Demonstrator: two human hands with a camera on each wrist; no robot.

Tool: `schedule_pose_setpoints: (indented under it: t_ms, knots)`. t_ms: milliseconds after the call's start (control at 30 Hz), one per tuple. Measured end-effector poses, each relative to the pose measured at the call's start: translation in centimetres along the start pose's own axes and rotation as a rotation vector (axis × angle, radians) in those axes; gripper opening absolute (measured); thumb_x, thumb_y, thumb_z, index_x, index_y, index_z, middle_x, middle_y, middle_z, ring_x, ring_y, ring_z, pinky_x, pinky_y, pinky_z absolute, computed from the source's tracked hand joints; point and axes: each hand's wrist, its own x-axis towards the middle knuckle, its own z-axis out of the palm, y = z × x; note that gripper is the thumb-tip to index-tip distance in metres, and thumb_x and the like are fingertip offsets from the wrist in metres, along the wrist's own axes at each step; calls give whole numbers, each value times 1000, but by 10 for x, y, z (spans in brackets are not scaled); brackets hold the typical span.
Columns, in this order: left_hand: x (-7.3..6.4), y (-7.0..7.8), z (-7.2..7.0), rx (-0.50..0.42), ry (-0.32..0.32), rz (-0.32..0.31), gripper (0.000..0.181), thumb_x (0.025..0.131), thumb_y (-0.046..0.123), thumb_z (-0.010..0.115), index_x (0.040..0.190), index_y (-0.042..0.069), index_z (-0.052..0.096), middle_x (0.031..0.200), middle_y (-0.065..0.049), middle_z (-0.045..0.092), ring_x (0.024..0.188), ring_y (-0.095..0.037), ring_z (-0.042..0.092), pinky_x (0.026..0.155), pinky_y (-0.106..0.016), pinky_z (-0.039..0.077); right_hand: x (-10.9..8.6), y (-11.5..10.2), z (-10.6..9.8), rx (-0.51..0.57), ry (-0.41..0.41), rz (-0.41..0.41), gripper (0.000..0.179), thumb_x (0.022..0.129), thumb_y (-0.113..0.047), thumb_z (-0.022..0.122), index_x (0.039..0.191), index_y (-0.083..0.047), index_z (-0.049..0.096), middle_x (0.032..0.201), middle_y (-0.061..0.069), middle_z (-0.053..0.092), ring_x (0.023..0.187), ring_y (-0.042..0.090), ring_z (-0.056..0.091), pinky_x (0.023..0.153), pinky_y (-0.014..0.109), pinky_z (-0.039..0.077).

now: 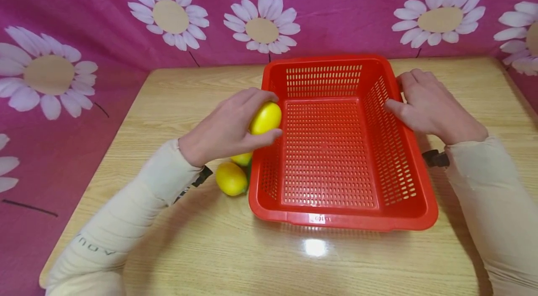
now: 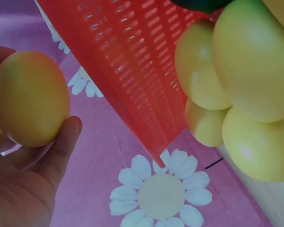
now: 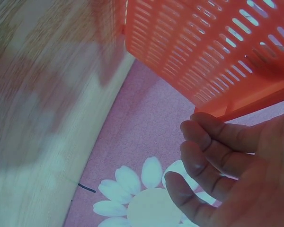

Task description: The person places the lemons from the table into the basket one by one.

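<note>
My left hand (image 1: pixel 229 130) holds a smooth yellow oval fruit (image 1: pixel 266 117) between thumb and fingers, at the left rim of a red plastic basket (image 1: pixel 328 156). In the left wrist view that fruit (image 2: pixel 32 97) has a faint orange blush. My right hand (image 1: pixel 437 107) grips the basket's right rim, thumb over the inner side and fingers outside; the right wrist view shows its bent fingers (image 3: pixel 199 156) beside the slotted wall (image 3: pixel 194 52). Inside, the basket shows only its perforated floor. More yellow fruits (image 1: pixel 231 179) lie against its left side, partly hidden by my left hand.
Several yellow fruits (image 2: pixel 258 144) are bunched beside the basket in the left wrist view, with a dark green object (image 2: pixel 201 4) above them. Everything stands on a light wooden table (image 1: pixel 201 240). A pink cloth with white daisies (image 1: pixel 262 30) hangs behind.
</note>
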Motion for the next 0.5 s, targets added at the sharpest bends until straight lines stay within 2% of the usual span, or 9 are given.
schedule_pose_setpoints:
  t_ms: [300,500]
  knots:
    - [9,8,9,-43,-43,48,56,92,41,73,136,11,55,115,-4,62,95,-16,57,73,-27,55,0,1,-1,-8,3,-10,48,99,-31,50,123,10,51,116,30,54,108,48,47,92,63,39]
    - [13,11,14,-52,-60,79,56,92,41,73,136,10,56,116,-4,62,94,-15,57,72,-24,55,0,1,0,-19,6,-14,49,99,-31,50,124,11,51,116,31,54,108,48,47,93,64,40]
